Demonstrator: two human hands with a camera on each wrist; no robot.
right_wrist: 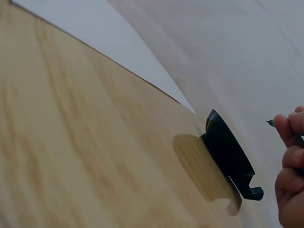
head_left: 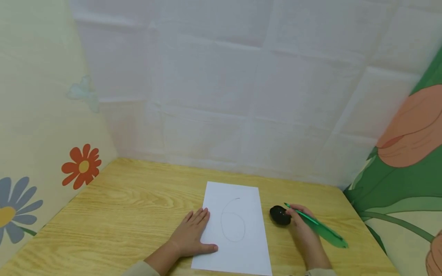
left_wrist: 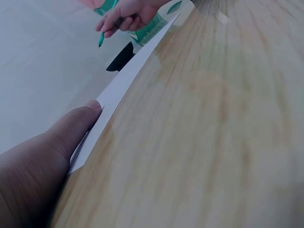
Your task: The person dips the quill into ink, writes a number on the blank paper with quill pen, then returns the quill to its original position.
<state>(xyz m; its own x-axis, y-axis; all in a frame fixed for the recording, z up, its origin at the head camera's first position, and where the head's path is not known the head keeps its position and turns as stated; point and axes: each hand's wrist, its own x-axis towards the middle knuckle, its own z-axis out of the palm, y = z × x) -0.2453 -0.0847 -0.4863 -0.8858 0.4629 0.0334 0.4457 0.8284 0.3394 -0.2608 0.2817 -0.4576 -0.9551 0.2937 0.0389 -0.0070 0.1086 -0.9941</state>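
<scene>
Two hands low over a wooden table (head_left: 131, 199). Left hand (head_left: 191, 234) flat, fingers straight, pressing the left edge of a white sheet of paper (head_left: 238, 237); faint pencil loop (head_left: 233, 220) just beyond the fingertips. Right hand (head_left: 302, 224) curled round a green pen (head_left: 315, 224), tip pointing away and leftward. Just ahead of those knuckles, near the sheet's right edge, a small black object (head_left: 279, 215). Farther off, pale wall panels (head_left: 241, 88).

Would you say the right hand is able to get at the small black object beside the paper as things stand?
Probably yes: the right hand lies right beside the black object with nothing between them. But it grips a green pen, which may hinder a grasp.
</scene>
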